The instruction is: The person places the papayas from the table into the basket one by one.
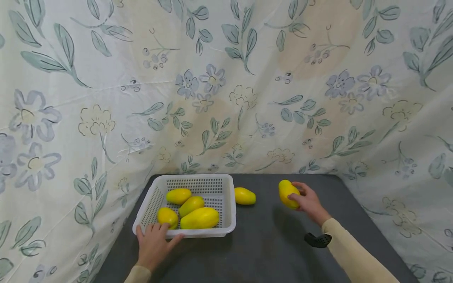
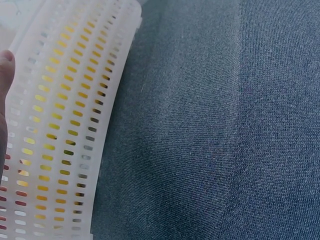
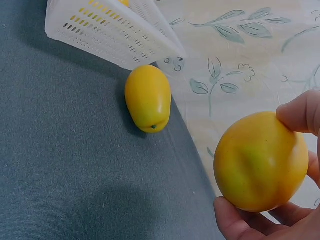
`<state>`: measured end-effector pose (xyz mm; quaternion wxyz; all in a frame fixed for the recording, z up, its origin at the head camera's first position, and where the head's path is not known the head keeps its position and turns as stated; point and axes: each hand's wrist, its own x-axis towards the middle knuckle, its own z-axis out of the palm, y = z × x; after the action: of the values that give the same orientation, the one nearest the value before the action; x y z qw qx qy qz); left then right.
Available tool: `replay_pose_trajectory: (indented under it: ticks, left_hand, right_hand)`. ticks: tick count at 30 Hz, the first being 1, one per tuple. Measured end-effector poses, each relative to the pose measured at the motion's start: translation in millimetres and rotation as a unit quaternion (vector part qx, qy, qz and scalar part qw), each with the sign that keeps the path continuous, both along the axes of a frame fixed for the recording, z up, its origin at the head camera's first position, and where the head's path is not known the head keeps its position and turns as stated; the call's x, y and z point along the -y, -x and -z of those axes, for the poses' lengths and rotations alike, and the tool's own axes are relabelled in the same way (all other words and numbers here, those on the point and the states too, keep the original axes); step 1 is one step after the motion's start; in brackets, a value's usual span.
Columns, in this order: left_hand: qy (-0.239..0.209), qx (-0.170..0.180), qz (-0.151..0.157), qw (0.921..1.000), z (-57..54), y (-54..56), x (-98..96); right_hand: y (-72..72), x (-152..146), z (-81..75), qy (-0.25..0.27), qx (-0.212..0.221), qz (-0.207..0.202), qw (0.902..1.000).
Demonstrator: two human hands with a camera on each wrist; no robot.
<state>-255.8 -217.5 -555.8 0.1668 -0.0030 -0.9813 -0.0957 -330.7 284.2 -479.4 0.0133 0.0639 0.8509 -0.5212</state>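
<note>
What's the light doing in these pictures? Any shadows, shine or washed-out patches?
Head view: a soft shadow falls on the dark table below the held yellow fruit in the right hand; right wrist view: pale highlights gleam on the loose fruit beside the white basket; left wrist view: the white basket looks hazy and washed out at upper left, and the table has a bluish cast.

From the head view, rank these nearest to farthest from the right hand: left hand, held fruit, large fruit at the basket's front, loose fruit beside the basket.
From the right hand:
1. Held fruit, in that hand.
2. Loose fruit, just right of the basket.
3. Large fruit, inside, front right.
4. Left hand, at the front-left rim.
</note>
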Motion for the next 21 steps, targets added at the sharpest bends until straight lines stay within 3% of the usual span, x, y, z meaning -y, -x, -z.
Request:
replay_pose_trajectory:
  ticks: [6,15,21]
  left_hand:
    - [0.0,0.005,0.001,1.0,2.5,0.1,-0.2]
    - [-0.013,-0.032,0.012,0.9993,4.5,-1.5,1.1]
    - [-0.009,-0.031,0.01,0.9994,3.6,-0.3,1.0]
  right_hand:
    - [-2.0,-1.1,2.8,-0.014,-0.001,0.003,0.9999]
    - [-3.5,-3.5,12.7,-0.014,0.001,0.005,0.9999]
    - [-4.8,-4.1,18.0,-0.012,-0.002,0.011,0.9999]
